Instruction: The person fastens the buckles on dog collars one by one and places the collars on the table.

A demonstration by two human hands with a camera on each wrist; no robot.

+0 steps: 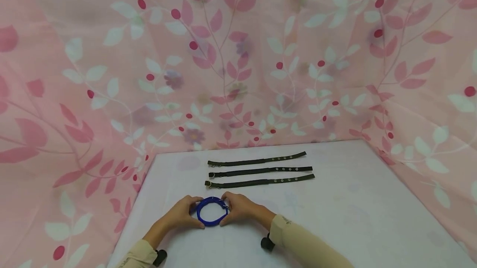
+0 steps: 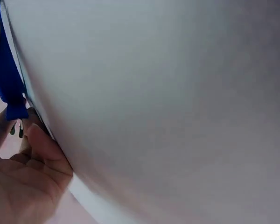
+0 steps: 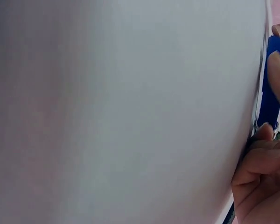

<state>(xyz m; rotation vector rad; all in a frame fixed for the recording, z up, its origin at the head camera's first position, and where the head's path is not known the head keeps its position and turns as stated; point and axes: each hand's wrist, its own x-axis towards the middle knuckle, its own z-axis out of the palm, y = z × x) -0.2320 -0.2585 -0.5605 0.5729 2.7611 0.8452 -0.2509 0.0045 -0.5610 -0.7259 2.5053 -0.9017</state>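
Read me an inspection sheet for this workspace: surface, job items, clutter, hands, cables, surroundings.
Surface: white tabletop, partly covered by the arms.
Job items: blue strap curved into a ring, metal fittings near its right side; three dark straps beyond it, laid roughly parallel, with eyelets toward their right ends.
Clutter: nothing seen.
Hands: left hand and right hand grip opposite sides of the ring.
Cables: nothing seen.
Surroundings: pink leaf-patterned fabric behind and on both sides.
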